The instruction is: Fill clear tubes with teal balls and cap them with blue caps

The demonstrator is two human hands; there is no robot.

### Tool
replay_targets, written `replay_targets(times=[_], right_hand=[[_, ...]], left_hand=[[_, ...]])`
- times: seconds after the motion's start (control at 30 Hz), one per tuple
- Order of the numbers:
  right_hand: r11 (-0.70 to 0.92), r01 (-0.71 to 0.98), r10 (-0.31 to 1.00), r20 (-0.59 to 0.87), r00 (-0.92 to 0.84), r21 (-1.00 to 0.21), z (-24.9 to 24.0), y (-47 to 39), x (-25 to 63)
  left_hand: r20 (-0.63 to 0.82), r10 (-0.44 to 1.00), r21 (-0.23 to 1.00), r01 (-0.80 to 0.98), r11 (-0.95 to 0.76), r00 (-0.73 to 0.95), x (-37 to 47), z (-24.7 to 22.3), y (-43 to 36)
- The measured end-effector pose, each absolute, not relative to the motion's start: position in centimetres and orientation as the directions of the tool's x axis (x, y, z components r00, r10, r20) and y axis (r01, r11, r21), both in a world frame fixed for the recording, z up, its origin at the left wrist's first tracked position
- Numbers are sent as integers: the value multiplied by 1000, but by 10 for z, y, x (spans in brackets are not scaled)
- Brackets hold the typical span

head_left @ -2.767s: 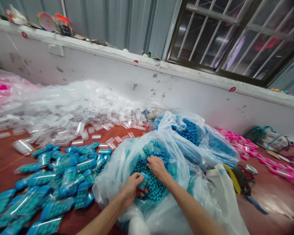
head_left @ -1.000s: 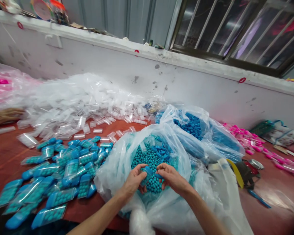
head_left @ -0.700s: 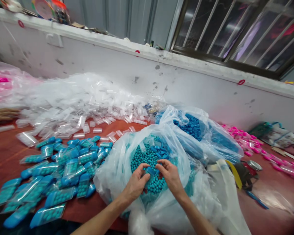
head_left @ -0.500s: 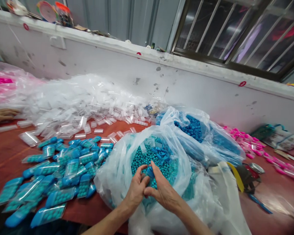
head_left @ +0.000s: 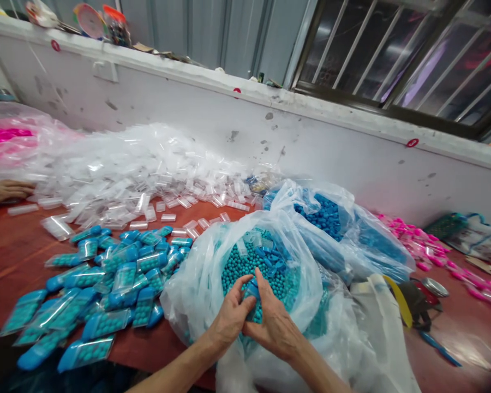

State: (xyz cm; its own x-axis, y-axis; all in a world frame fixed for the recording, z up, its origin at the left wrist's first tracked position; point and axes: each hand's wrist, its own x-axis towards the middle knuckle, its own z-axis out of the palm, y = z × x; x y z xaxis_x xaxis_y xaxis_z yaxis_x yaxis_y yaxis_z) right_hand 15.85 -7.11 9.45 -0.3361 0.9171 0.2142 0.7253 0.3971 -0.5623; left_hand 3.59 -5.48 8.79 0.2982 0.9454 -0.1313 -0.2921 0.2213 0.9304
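Over the mouth of a translucent plastic bag (head_left: 196, 273), my left hand (head_left: 230, 315) and my right hand (head_left: 273, 322) come together around a small blue-capped clear case (head_left: 251, 290). Fingers of both hands are closed about the case and cover much of it. Below them the bag holds small teal beads (head_left: 239, 268), with loose blue caps (head_left: 272, 259) and a few clear cases lying on top. To the left, a heap of blue-capped cases filled with teal beads (head_left: 125, 278) lies on the red table.
Empty clear cases (head_left: 139, 169) form a large pile at the back left, near another person's hand (head_left: 9, 191). Behind my bag stands a bag of blue caps (head_left: 323, 215). Pink pieces (head_left: 413, 240) and a dark strapped object with a yellow band (head_left: 399, 300) lie right.
My hands have drawn closer around the case, and more of it shows between them. The whole view has shifted slightly; the heaps look unchanged.
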Motion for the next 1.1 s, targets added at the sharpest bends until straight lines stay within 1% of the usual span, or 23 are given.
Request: replay_targets(times=[0.07, 0.13, 0.27, 0.4, 0.5, 0.6, 0.67, 0.73, 0.8, 0.87, 0.9, 0.97, 1.03, 1.1], right_hand=[[368, 742, 930, 226, -290, -560, 89, -73, 158], [349, 763, 936, 242, -256, -543, 86, -73, 156], [395, 786, 912, 306, -273, -476, 82, -74, 151], [388, 840, 888, 397, -231, -379, 75, -75, 146], [327, 873, 908, 378, -183, -363, 70, -77, 141], [282, 859, 943, 286, -168, -427, 71, -77, 135], [313, 800, 948, 213, -235, -511, 77, -76, 133], [338, 707, 938, 157, -310, -621, 83, -71, 135], [288, 622, 946, 117, -301, -728, 88, -63, 143], [210, 593, 968, 78, -240, -778, 90, -52, 155], [188, 608, 973, 63, -220, -772, 89, -46, 162], [205, 689, 970, 51, -237, -695, 87, -35, 172], [272, 784, 954, 49, -296, -558, 85, -28, 175], [337, 859, 935, 30, -353, -386, 83, -25, 169]], left_hand=[[-114, 946, 957, -223, 187, 304, 35, 86, -53], [-85, 947, 969, -196, 151, 309, 34, 84, -52], [-28, 955, 980, -182, 85, 296, 36, 81, -53], [-51, 957, 984, -148, 97, 286, 38, 83, -54], [-54, 970, 992, -98, 79, 235, 38, 81, -54], [-27, 973, 998, -56, 41, 228, 35, 76, -52], [-18, 974, 998, -49, 30, 227, 30, 76, -51], [-32, 978, 997, -69, 47, 209, 21, 81, -48], [-82, 980, 990, -102, 102, 184, 7, 90, -43], [-106, 988, 989, -87, 116, 116, -15, 100, -35], [-84, 995, 996, -34, 86, 53, -28, 106, -29], [41, 993, 982, 190, -19, -111, -59, 114, -17], [200, 943, 872, 487, -48, -266, -87, 119, -4], [368, 858, 711, 703, -11, -358, -105, 119, 4]])
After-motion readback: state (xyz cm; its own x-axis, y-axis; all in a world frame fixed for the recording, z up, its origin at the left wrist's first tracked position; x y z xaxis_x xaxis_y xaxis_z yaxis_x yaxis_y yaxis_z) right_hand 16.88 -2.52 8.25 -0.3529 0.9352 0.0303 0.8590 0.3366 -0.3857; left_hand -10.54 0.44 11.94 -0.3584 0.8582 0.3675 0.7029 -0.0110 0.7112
